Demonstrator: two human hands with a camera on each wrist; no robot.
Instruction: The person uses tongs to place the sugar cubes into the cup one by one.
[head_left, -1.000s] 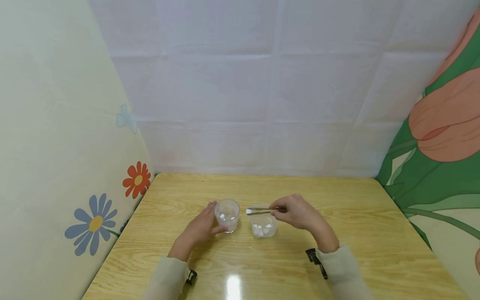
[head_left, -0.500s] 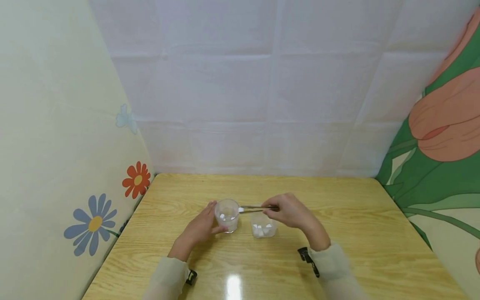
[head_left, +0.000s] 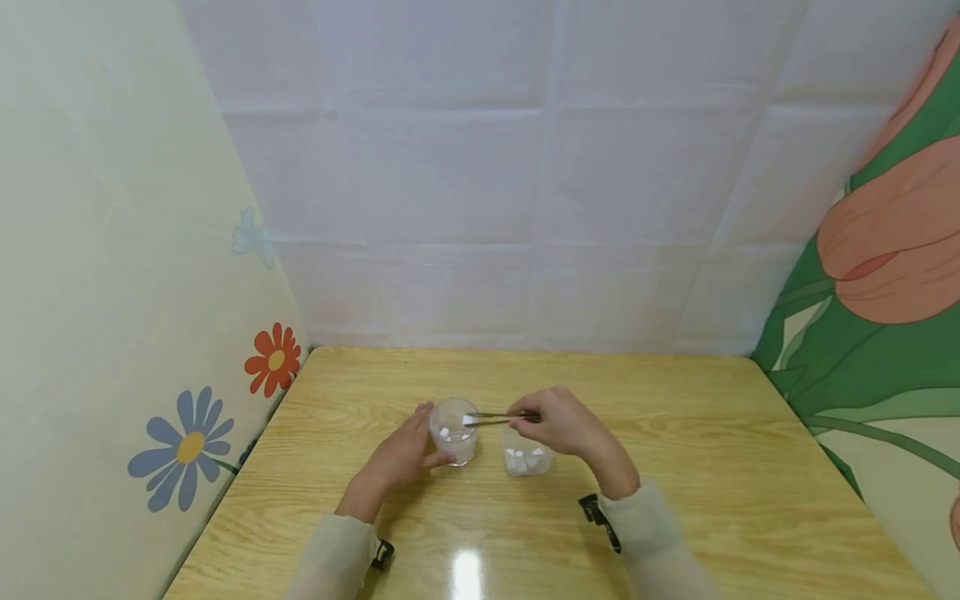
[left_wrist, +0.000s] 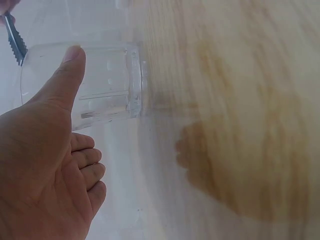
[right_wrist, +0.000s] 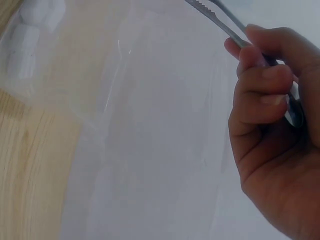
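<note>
My left hand (head_left: pixel 397 457) holds a clear drinking glass (head_left: pixel 459 450), thumb in front and fingers along its left side. The glass stands upright, with a few small white cubes inside. My right hand (head_left: pixel 561 425) pinches a pair of metal tongs (head_left: pixel 495 418), whose serrated tips show in the left wrist view. Between the tips is a white cube (head_left: pixel 468 421), over the glass's mouth by its right rim. Just right of the glass stands a clear plastic container (head_left: pixel 527 442) with several white cubes (right_wrist: pixel 25 42), partly under the right hand and tongs.
A wooden table (head_left: pixel 675 533) bears everything, with a bright reflection at its front. White cloth (head_left: pixel 487 208) hangs behind it. Flower-patterned cloths flank it left (head_left: pixel 112 333) and right (head_left: pixel 885 333). Each wrist wears a black strap.
My right hand has moved left with the tongs and their cube, from above the plastic container to over the glass's mouth. The left hand and the glass have stayed in place.
</note>
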